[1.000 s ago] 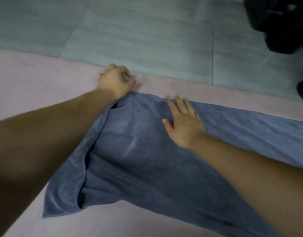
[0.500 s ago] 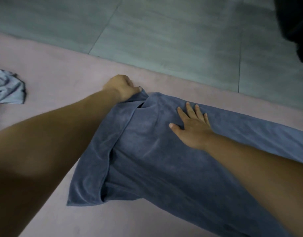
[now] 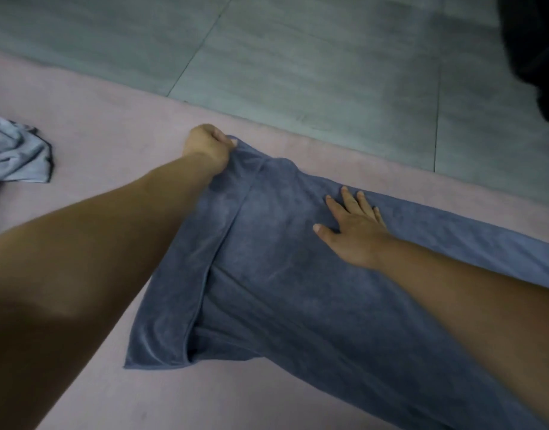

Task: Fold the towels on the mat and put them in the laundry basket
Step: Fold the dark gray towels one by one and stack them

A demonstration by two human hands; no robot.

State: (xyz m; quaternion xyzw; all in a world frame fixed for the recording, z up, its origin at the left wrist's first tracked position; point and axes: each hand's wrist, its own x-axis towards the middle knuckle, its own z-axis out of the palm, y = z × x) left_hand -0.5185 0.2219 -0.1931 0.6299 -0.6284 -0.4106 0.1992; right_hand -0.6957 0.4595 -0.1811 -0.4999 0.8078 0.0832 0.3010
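Observation:
A long blue towel (image 3: pixel 298 290) lies across the pink mat (image 3: pixel 112 125), its left end doubled over into a loose fold. My left hand (image 3: pixel 206 147) grips the far left corner of that fold, fingers curled round the cloth. My right hand (image 3: pixel 350 225) lies flat on the towel's top layer with fingers spread, pressing it down near the far edge. A crumpled pale grey towel (image 3: pixel 17 153) sits on the mat at the far left. The laundry basket is out of view.
Grey floor tiles (image 3: pixel 298 57) begin just beyond the mat's far edge. A dark bulky object (image 3: pixel 537 57) stands at the top right corner on the tiles. Bare mat shows to the left and in front of the blue towel.
The view has shifted so the towel sits further right and the grey towel has come into sight. My left hand keeps its grip on the corner; the right hand stays flat on the cloth.

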